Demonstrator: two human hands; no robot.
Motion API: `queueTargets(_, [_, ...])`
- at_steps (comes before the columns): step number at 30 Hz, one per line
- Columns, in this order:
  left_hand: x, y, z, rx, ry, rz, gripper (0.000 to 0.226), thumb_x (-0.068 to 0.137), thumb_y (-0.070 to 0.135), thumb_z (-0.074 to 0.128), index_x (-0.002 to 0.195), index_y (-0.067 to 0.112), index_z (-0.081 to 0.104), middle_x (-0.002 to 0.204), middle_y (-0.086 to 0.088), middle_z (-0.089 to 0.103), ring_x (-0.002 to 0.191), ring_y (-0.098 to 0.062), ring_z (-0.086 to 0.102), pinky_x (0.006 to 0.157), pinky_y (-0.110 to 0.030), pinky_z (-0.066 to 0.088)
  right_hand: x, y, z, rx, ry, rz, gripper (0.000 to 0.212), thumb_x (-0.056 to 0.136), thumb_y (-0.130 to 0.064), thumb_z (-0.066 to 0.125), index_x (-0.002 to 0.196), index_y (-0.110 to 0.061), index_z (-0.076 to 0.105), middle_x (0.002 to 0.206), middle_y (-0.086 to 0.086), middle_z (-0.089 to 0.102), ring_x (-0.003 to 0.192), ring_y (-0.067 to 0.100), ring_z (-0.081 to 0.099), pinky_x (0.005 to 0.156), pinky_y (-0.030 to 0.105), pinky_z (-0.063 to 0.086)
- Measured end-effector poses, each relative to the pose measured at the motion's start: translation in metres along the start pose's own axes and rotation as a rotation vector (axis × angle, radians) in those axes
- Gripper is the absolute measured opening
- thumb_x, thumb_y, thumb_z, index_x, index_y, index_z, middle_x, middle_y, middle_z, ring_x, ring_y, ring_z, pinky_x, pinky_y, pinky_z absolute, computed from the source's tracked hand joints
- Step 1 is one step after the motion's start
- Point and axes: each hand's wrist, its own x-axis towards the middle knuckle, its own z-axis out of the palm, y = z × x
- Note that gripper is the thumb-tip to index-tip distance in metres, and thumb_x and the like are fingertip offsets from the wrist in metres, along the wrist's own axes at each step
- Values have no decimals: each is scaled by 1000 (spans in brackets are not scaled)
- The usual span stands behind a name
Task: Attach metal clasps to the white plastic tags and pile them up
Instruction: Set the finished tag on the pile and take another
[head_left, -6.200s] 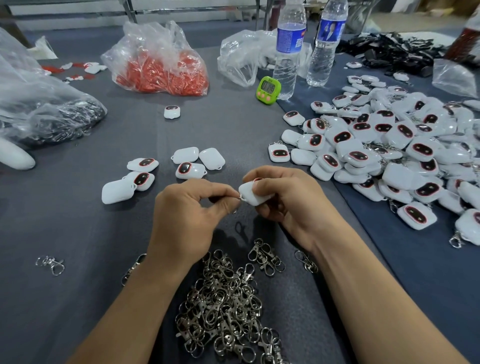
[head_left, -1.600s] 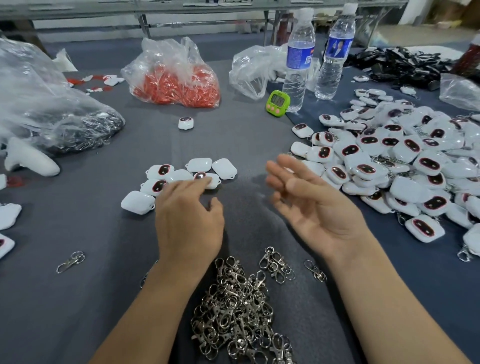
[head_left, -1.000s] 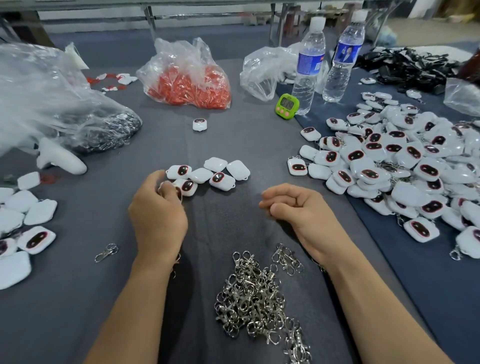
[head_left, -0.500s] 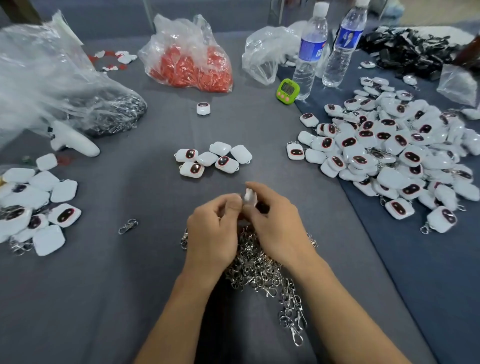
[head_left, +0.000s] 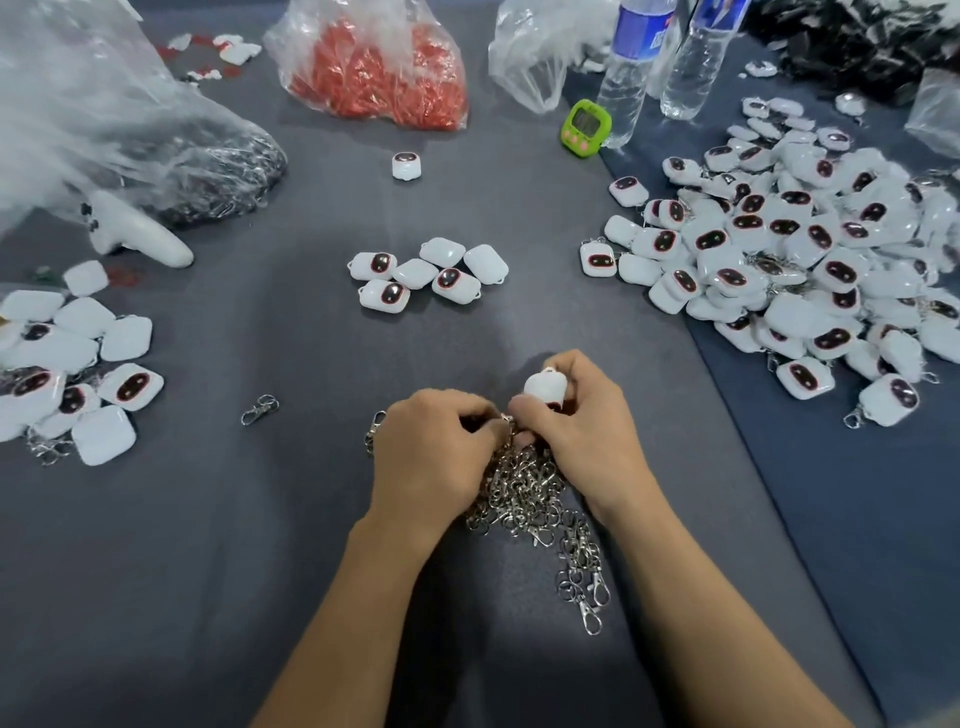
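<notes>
The right hand (head_left: 582, 423) grips a white tag (head_left: 544, 387) over the heap of clasps (head_left: 524, 499), while the left hand (head_left: 431, 441), close against it, pinches one clasp (head_left: 506, 419).

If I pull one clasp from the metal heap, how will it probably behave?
The clasps lie tangled together, so neighbours would probably drag along in a string. Pushed, the loose heap would likely spread flat rather than slide as one.

A white tag (head_left: 544, 387) stands on edge at 12 o'clock of the silvery clasp heap (head_left: 530, 493). Six more tags (head_left: 426, 273) lie beyond; a large pile (head_left: 779, 249) spreads at 2 o'clock.
</notes>
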Motion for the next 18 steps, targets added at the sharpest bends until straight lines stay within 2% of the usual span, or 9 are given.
queueTargets(2, [-3, -4, -1, -158, 47, -62, 7, 77, 38, 80, 80, 42, 77, 70, 27, 71, 68, 6, 67, 64, -18, 53, 0, 2, -1, -66, -11, -12, 26, 80, -16, 77, 84, -27, 54, 71, 3, 70, 57, 19, 72, 55, 33, 51])
queueTargets(5, [-5, -10, -2, -411, 144, -170, 21, 77, 32, 83, 80, 52, 76, 75, 28, 73, 74, 9, 70, 69, -11, 53, 0, 3, 0, -127, -39, -35, 26, 77, -18, 79, 84, -28, 56, 72, 8, 71, 56, 20, 70, 50, 32, 48])
queueTargets(8, [-1, -12, -1, -655, 174, -286, 16, 75, 29, 85, 82, 43, 81, 82, 15, 78, 84, -2, 75, 76, -18, 57, -2, 3, 4, -137, 11, -79, 22, 74, -16, 78, 82, -26, 60, 69, 8, 68, 55, 24, 61, 53, 41, 49])
queueTargets(11, [3, -12, -6, -783, 156, -305, 15, 76, 18, 84, 80, 32, 83, 79, 4, 79, 78, -7, 75, 71, -15, 54, -4, 2, 10, -64, 156, -108, 25, 75, -12, 72, 74, -19, 48, 61, 3, 51, 57, 39, 56, 51, 48, 46])
queueTargets(13, [4, -12, -9, -779, 107, -274, 18, 79, 11, 83, 79, 29, 83, 76, 0, 78, 71, -8, 73, 68, -16, 54, -4, 0, 13, -52, 175, -106, 27, 76, -13, 70, 74, -18, 44, 63, 1, 46, 56, 31, 48, 52, 51, 45])
queueTargets(16, [3, -12, -10, -767, 58, -252, 17, 80, 6, 82, 80, 22, 83, 73, -3, 77, 65, -10, 71, 63, -19, 54, -2, -6, 14, -109, 27, -82, 16, 79, -20, 73, 87, -27, 61, 73, -4, 66, 61, 14, 55, 54, 40, 46])
queueTargets(18, [1, -11, -10, -774, 27, -234, 17, 80, 4, 81, 79, 21, 82, 73, -5, 77, 65, -11, 70, 62, -21, 54, -2, -11, 14, -108, -62, -55, 21, 79, -22, 73, 96, -34, 70, 74, -7, 70, 58, 13, 61, 54, 29, 46])
